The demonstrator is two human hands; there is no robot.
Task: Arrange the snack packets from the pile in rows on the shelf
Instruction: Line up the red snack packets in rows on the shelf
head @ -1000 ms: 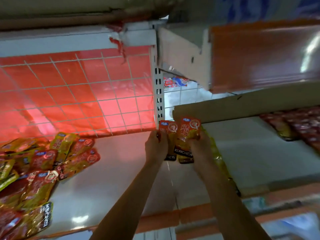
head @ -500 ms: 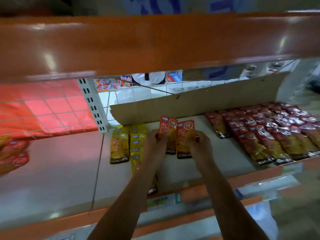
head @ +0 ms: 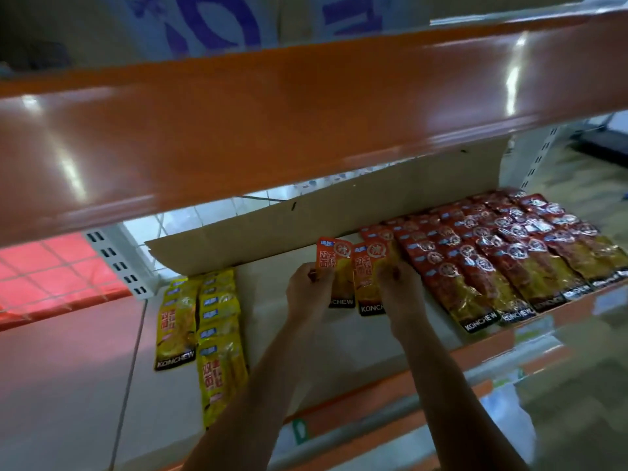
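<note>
Left grip (head: 311,294) pinches an orange packet (head: 334,263), right grip (head: 399,290) pinches a second packet (head: 365,278), both over the shelf (head: 268,300).

The long brown cardboard strip (head: 339,212) looks matt and papery. Above it, the broad orange shelf front (head: 306,124) is glossy, with lamp reflections. In front of it, red-and-yellow plastic snack packets (head: 509,266) shine and crinkle on a smooth pale shelf board (head: 265,283).

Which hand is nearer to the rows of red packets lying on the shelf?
The right hand, just left of the red packets. The left hand is farther left, beyond the two orange packets that the hands hold.
</note>
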